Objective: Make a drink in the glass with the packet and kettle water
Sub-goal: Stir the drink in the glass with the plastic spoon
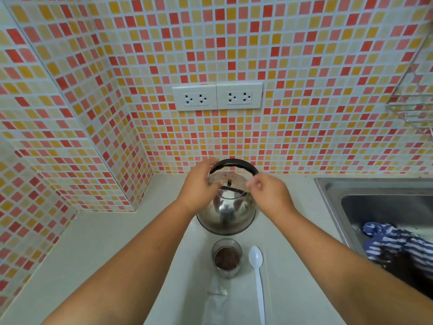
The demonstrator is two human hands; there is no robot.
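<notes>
A shiny steel kettle (226, 214) with a black arched handle (236, 163) stands on the counter against the tiled wall. My left hand (199, 186) clasps its upper left side, fingers over the handle's left end and thumb on the lid. My right hand (269, 191) has its fingers curled and pinched at the handle's right end. Nearer to me stands a small clear glass (226, 258) with brown powder in the bottom. A pale, crumpled packet (216, 299) lies flat just in front of the glass. A white plastic spoon (257, 273) lies to the right of the glass.
The pale counter (93, 249) runs into a tiled corner on the left. A steel sink (375, 200) on the right holds a blue-and-white striped cloth (398, 242). Two double wall sockets (217, 96) sit above the kettle. A wire rack (414, 102) hangs at upper right.
</notes>
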